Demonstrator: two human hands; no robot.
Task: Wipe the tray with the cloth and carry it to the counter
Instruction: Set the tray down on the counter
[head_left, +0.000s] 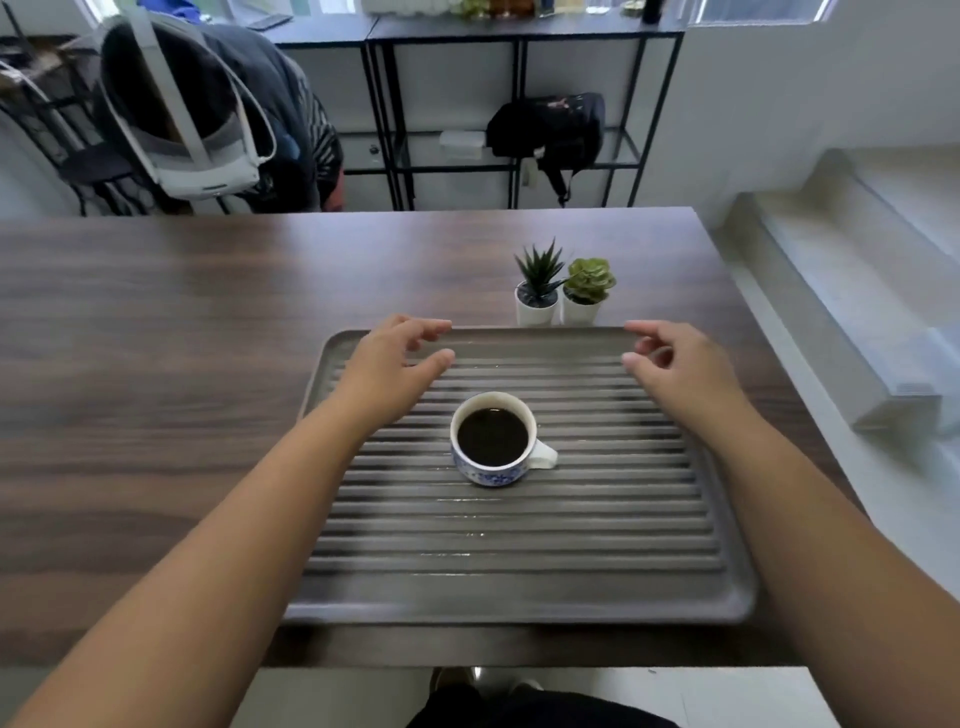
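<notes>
A grey ribbed tray (519, 597) lies on the dark wooden table (156, 415), close to its near edge. A white and blue cup (493, 439) filled with dark coffee stands on the tray, slightly left of its middle. My left hand (395, 358) hovers over the tray's far left part, fingers apart and holding nothing. My right hand (670, 356) hovers over the far right part, fingers curled but apart, also holding nothing. No cloth is in view.
Two small potted plants (563, 291) in white pots stand just beyond the tray's far edge. A person wearing a headset (202, 130) bends down behind the table at the far left. Black metal shelves (519, 104) with a dark bag stand at the back. White steps (857, 260) lie to the right.
</notes>
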